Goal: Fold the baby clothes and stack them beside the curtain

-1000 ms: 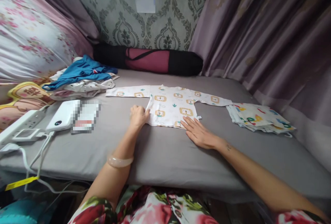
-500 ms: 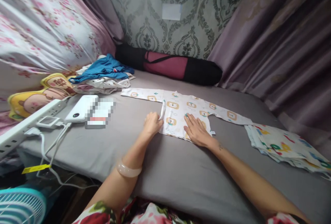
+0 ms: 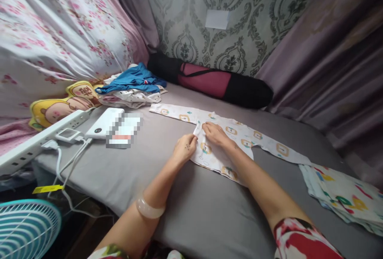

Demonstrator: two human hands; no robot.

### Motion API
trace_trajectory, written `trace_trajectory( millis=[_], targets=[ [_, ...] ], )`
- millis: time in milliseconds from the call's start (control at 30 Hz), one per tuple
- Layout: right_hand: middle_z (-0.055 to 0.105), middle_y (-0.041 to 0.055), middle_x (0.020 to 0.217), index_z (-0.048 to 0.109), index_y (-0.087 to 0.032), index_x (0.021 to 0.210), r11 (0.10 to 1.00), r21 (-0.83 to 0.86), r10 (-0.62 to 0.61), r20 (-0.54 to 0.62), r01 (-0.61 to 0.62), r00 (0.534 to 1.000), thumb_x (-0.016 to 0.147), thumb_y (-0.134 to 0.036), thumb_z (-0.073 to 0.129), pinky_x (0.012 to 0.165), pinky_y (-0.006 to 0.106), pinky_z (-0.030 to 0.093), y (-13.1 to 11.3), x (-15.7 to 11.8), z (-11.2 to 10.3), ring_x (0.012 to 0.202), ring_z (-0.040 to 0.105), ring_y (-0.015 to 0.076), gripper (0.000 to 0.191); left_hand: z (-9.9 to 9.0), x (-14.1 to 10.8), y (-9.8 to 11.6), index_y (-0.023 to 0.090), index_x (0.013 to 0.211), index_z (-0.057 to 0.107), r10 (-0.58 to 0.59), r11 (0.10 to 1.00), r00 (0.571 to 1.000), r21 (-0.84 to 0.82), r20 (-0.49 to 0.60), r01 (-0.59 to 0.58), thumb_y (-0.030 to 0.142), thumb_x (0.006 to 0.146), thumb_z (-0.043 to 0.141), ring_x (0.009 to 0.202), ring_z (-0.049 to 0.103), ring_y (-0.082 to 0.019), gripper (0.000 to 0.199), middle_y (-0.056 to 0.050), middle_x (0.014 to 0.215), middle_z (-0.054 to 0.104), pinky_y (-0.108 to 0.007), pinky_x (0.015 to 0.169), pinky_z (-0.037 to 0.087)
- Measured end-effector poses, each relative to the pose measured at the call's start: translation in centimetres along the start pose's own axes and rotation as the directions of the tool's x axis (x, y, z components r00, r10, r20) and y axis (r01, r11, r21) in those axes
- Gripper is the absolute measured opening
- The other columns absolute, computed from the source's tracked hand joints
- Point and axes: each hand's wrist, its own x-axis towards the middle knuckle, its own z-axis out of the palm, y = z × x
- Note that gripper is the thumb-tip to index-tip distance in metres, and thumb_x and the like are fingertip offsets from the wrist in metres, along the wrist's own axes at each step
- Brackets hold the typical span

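A small white long-sleeved shirt [image 3: 221,163] with orange and green animal prints lies spread on the grey bed, both sleeves stretched out sideways. My left hand [image 3: 185,148], with a pale bangle further up the arm, is closed on the shirt's left side edge below the armpit. Over the upper left of the shirt body, my right hand [image 3: 213,132] has its fingers curled together on the fabric near that armpit. Its fingertips are partly hidden, and my right forearm crosses above the shirt's lower part.
A stack of folded printed cloths [image 3: 347,191] touches the right sleeve. Rumpled clothes [image 3: 134,79] lie at the back left, beside a yellow cushion [image 3: 60,107]. A power strip [image 3: 36,139], cables and a white power bank [image 3: 106,122] sit left. A long bag [image 3: 206,79] lies along the wall.
My right hand has moved left and up across the shirt, from lying flat to curled fingers near the left armpit. My left hand stays at the side edge. The view has shifted.
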Motion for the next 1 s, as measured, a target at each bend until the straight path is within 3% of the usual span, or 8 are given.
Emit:
trace_trajectory(
  millis=[100,233,533,600,667,800,900,1000],
  targets=[
    [0.065,0.0106,0.117,0.068,-0.019,0.109,1.000,-0.026,-0.013,-0.059,0.011,0.998,0.098,-0.030,0.034,0.100,0.034,0.040,-1.1,2.7,-1.3,0.114,0.056,0.0222,0.038,-0.1,0.1,-0.5,0.019,0.117,0.058,-0.084,0.996,0.995,-0.032,-0.051,0.082,0.022,0.094,0.039,0.095,0.064,-0.019,0.031,-0.007,0.099,0.070,-0.028,0.085,0.046],
    [0.066,0.0088,0.117,0.068,-0.021,0.110,0.992,-0.111,-0.063,-0.013,0.062,0.998,0.088,-0.024,0.051,0.094,0.033,0.044,-3.3,5.1,-1.8,0.112,0.057,0.0241,0.028,-0.1,0.4,-1.1,0.015,0.116,0.056,-0.165,0.986,0.986,-0.020,-0.015,0.164,0.015,0.092,0.039,0.103,0.062,-0.019,0.030,-0.012,0.109,0.068,-0.029,0.090,0.045],
    [0.070,0.0186,0.110,0.073,-0.013,0.104,0.957,-0.283,-0.034,0.094,0.060,0.995,0.079,-0.012,0.053,0.085,0.038,0.048,-6.5,7.0,-2.4,0.105,0.064,0.0328,0.032,-0.1,0.5,-1.8,0.017,0.113,0.052,-0.145,0.983,0.988,-0.108,0.061,0.151,0.021,0.083,0.055,0.083,0.063,-0.016,0.031,-0.001,0.082,0.065,-0.027,0.076,0.048],
    [0.071,0.0187,0.107,0.073,-0.013,0.101,0.976,-0.218,-0.006,0.034,0.013,0.999,0.080,-0.013,0.052,0.083,0.037,0.049,-6.0,7.6,-2.0,0.102,0.066,0.0326,0.030,-0.4,0.3,-1.5,0.016,0.114,0.051,-0.123,0.989,0.989,-0.078,0.076,0.129,0.020,0.082,0.054,0.085,0.063,-0.017,0.033,-0.003,0.086,0.066,-0.027,0.076,0.048],
    [0.073,0.0158,0.098,0.074,-0.014,0.093,0.995,0.009,0.097,-0.056,-0.096,0.994,0.081,-0.016,0.052,0.079,0.034,0.050,-5.1,8.2,-1.3,0.095,0.068,0.0295,0.025,-0.9,-0.1,-1.0,0.016,0.118,0.050,-0.119,0.993,0.990,0.016,0.076,0.119,0.017,0.082,0.051,0.091,0.064,-0.020,0.036,-0.006,0.093,0.067,-0.029,0.078,0.048],
    [0.072,0.0078,0.073,0.072,-0.012,0.083,0.807,0.524,0.368,-0.083,-0.274,0.926,0.082,-0.017,0.047,0.065,0.024,0.050,-3.4,9.2,0.7,0.070,0.069,0.0183,0.025,-1.5,-1.0,0.3,0.016,0.128,0.045,-0.151,0.956,0.988,0.262,0.046,0.134,0.012,0.085,0.043,0.107,0.061,-0.028,0.043,-0.016,0.115,0.064,-0.036,0.084,0.047],
    [0.072,0.0053,0.078,0.070,-0.014,0.091,0.783,0.563,0.391,-0.115,-0.264,0.913,0.087,-0.021,0.043,0.069,0.023,0.051,-3.1,9.0,2.3,0.074,0.068,0.0162,0.028,-1.6,-1.3,0.7,0.017,0.139,0.037,-0.126,0.936,0.989,0.339,0.081,0.091,0.012,0.086,0.041,0.109,0.062,-0.029,0.053,-0.017,0.118,0.063,-0.037,0.086,0.047],
    [0.072,0.0072,0.099,0.068,-0.017,0.103,0.862,0.481,0.302,-0.241,-0.156,0.922,0.090,-0.021,0.042,0.087,0.028,0.049,-3.7,8.0,3.5,0.095,0.065,0.0186,0.029,-1.6,-1.2,0.3,0.023,0.143,0.036,-0.105,0.925,0.988,0.377,0.112,0.056,0.011,0.087,0.039,0.106,0.064,-0.029,0.058,-0.016,0.117,0.066,-0.037,0.085,0.048]
  ],
)
